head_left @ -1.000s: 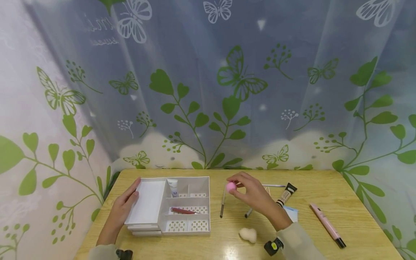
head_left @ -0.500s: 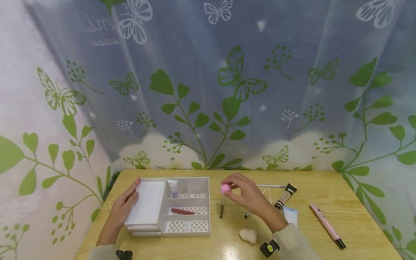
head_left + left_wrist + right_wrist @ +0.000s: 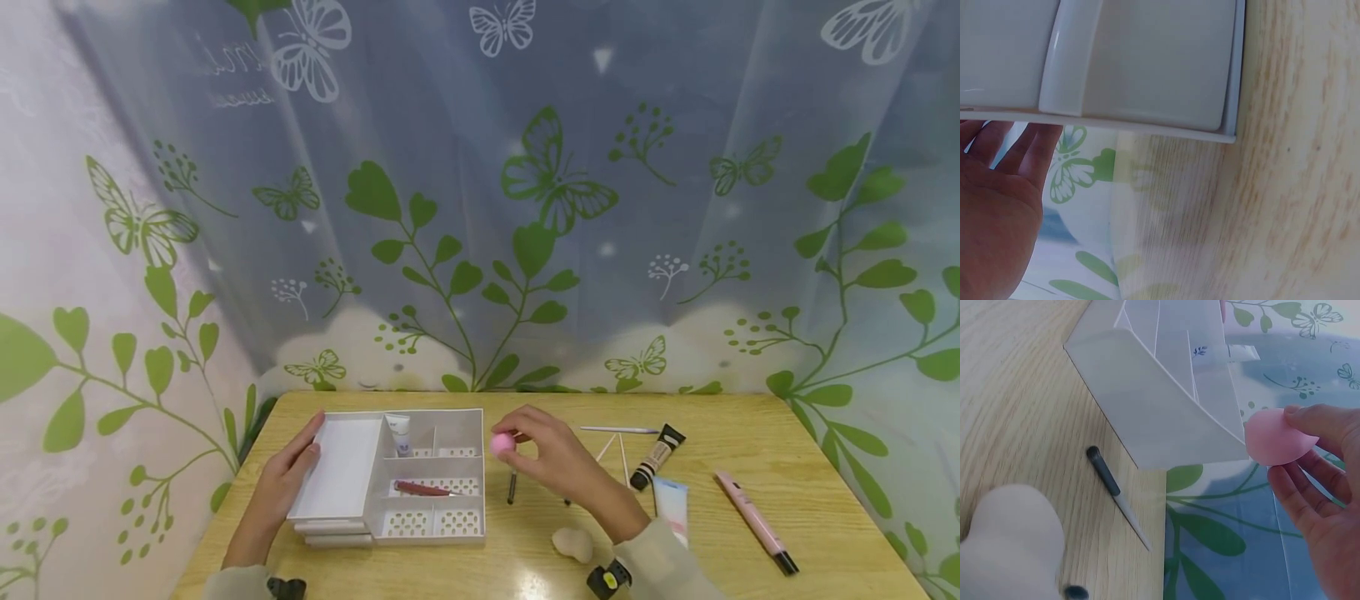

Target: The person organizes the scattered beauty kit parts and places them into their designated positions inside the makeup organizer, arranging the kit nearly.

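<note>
My right hand (image 3: 551, 454) pinches a pink makeup sponge (image 3: 502, 445) just to the right of the white cosmetics organizer (image 3: 429, 539). The right wrist view shows the sponge (image 3: 1277, 437) between thumb and fingertips, close to the organizer's side wall (image 3: 1166, 419). Against the organizer's left side rests my left hand (image 3: 281, 479), its fingers fairly straight; part of it is hidden in the left wrist view. A small white tube (image 3: 401, 435) stands in a back compartment of the organizer. The middle compartment holds a dark red pen-like item (image 3: 423, 488).
On the wooden table (image 3: 750, 433) lie a brush (image 3: 512, 487), a beige sponge (image 3: 573, 544), a black-and-beige tube (image 3: 657, 457), a pale blue tube (image 3: 671, 508) and a pink tube with a black end (image 3: 756, 521). Thin white sticks (image 3: 622, 458) lie behind the right forearm. A patterned curtain (image 3: 465, 333) hangs behind.
My right hand has moved left with the pink makeup sponge, toward the organizer's right wall. The left hand has stayed at the organizer's left side.
</note>
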The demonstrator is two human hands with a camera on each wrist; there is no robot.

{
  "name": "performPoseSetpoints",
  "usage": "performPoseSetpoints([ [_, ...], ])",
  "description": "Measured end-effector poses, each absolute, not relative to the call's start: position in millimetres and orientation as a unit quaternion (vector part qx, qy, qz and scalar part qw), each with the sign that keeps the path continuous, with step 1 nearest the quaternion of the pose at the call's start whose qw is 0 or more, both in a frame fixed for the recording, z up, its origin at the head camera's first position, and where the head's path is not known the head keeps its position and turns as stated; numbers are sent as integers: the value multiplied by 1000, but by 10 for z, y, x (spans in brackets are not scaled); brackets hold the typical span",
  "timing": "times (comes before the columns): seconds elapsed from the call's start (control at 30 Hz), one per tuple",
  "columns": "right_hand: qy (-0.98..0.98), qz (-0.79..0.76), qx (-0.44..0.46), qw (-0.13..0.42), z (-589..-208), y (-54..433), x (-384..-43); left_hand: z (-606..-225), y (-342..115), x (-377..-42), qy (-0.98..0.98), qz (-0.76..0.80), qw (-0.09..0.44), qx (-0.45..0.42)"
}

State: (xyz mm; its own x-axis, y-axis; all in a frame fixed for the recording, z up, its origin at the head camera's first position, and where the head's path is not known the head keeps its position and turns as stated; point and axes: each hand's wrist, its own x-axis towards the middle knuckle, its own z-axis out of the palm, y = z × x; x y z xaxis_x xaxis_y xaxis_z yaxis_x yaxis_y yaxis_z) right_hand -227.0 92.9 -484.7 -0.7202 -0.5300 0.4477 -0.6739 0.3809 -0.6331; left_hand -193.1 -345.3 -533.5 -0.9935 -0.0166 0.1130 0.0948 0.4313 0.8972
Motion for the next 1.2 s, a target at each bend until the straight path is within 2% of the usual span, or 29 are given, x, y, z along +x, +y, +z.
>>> performPoseSetpoints([
  [0.23, -819, 419, 380, 97, -4881, 838, -2242, -5355, -3441, -1930, -841, -535, 69, -37],
  [0.43, -811, 426, 393, 79, -4913, 767, -2209, -5368, -3432, -1912, -851, -516, 85, -49],
  [1.2, -795, 432, 421, 63, -5064, 481, -2109, -5347, -3444, -1919, -846, -527, 68, -43],
])
